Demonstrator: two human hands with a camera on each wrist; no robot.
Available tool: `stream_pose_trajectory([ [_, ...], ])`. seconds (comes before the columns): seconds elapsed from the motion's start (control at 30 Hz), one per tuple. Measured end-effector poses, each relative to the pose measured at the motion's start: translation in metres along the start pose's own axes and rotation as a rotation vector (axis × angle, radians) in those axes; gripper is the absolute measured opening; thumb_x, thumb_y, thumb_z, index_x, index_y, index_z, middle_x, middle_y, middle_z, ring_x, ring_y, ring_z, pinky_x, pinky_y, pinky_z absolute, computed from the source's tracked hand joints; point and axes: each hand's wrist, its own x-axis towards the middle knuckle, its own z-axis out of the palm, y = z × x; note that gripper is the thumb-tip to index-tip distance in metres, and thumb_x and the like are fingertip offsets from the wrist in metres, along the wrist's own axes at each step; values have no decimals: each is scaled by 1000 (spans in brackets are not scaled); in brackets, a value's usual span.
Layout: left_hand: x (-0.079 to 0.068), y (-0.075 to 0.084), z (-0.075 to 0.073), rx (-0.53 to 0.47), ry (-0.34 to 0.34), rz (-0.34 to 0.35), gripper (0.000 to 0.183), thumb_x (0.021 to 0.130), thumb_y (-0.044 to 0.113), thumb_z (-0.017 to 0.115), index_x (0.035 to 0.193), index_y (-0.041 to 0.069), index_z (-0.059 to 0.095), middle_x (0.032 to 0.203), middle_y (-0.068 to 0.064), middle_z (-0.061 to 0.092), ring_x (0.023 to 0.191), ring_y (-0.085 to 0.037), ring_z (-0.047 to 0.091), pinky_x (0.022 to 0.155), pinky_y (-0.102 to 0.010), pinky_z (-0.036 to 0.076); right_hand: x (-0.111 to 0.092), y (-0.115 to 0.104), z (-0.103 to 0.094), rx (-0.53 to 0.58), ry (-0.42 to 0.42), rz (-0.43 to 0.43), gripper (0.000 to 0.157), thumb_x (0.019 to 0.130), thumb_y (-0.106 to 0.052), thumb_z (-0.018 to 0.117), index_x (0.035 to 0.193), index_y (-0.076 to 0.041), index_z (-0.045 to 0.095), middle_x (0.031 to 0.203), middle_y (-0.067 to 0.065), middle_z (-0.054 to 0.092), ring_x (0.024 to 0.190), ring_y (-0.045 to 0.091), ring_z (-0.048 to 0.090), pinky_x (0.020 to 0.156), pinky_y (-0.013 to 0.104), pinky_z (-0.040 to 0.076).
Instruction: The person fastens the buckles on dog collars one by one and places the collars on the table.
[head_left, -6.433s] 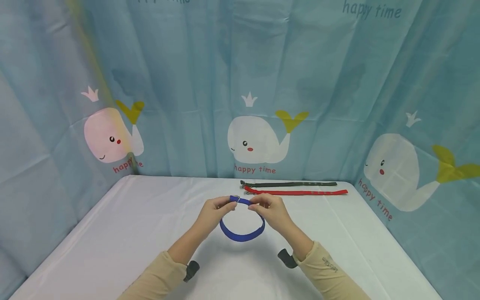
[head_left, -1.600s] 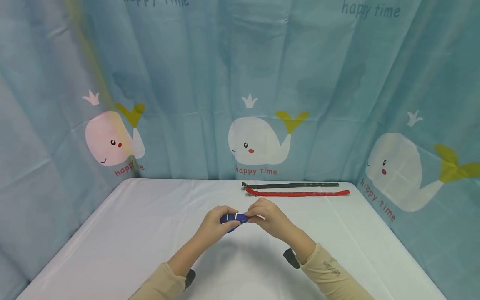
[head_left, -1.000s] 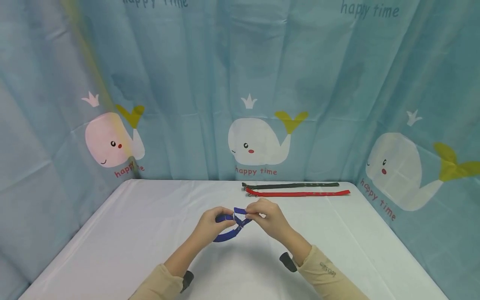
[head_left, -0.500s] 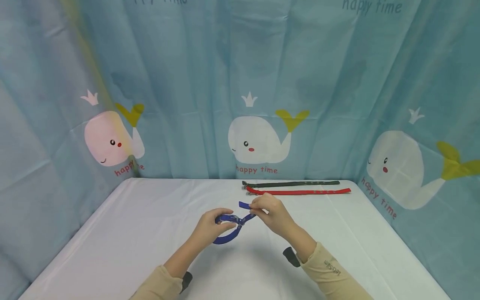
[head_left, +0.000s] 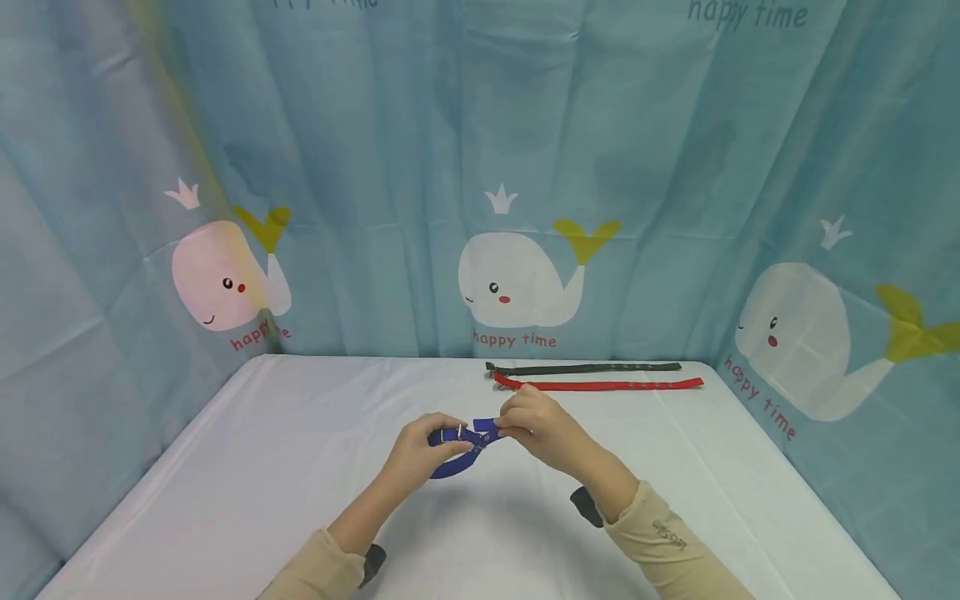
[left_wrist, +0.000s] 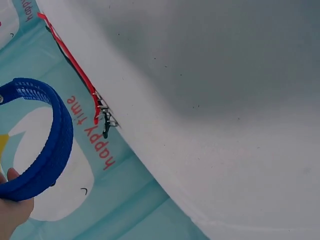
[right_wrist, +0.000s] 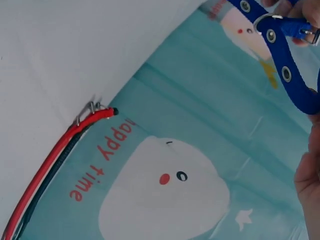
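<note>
A blue pet collar [head_left: 452,469] with metal eyelets is held up above the table, bent into a loop. My left hand [head_left: 420,447] grips it by the buckle end between thumb and fingers. Pinched in my right hand [head_left: 543,429] is the tail of the strap, its short tip pointing back left. The right wrist view shows the eyelet strap [right_wrist: 286,70] crossing at a metal ring [right_wrist: 261,22], with the buckle [right_wrist: 314,37] beside the left fingers. Only the curved outer band [left_wrist: 62,132] shows in the left wrist view.
A red collar [head_left: 600,386] and a dark green collar [head_left: 577,368] lie straight, side by side, along the back of the white table [head_left: 225,467]. A blue curtain [head_left: 360,275] with whale prints hangs right behind the table's far edge and along both sides.
Earlier the collar hung as one wide ring; now its strap crosses at the metal ring and bends back. Over the last half second the right hand lowers the strap's tip toward the buckle.
</note>
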Motion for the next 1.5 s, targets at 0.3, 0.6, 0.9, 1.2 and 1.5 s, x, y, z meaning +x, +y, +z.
stream_pose_trajectory([
  [0.3, -2, 1, 1, 43, 25, 80, 22, 79, 13, 81, 99, 7, 72, 97, -4, 64, 91, -22, 60, 81, -43, 54, 1, -1, 14, -90, 27, -83, 19, 68, -3, 86, 82, -8, 75, 79, -2, 71, 69, 12, 50, 62, 17, 39],
  [0.6, -5, 5, -3, 62, 8, 30, 29, 81, 15, 80, 106, 4, 71, 106, -12, 68, 95, -28, 65, 82, -46, 55, -3, -4, 25, -12, 72, -25, 18, 72, 5, 81, 88, -1, 74, 83, 5, 71, 73, 16, 58, 67, 16, 48],
  [0.9, -7, 4, -9, 5, -41, 35, 23, 84, 14, 76, 104, 5, 70, 105, -10, 69, 98, -31, 63, 86, -51, 52, -1, -7, 29, -12, 60, -76, 21, 71, 6, 81, 90, 0, 74, 85, 5, 71, 77, 16, 64, 74, 16, 52],
  [1.2, -7, 5, -8, -21, 20, 18, 18, 82, 13, 78, 96, 6, 70, 91, -2, 69, 83, -18, 62, 80, -43, 54, -4, -8, 25, 165, 9, 124, 16, 81, 6, 74, 95, 0, 70, 88, 6, 70, 74, 12, 59, 68, 17, 51],
  [1.5, -6, 4, -6, -20, 17, -30, 20, 81, 12, 79, 91, 4, 64, 86, -3, 66, 82, -19, 60, 82, -43, 53, 1, -10, 21, 198, -102, 156, 13, 83, 4, 72, 96, 2, 71, 87, 7, 71, 78, 13, 65, 76, 19, 53],
])
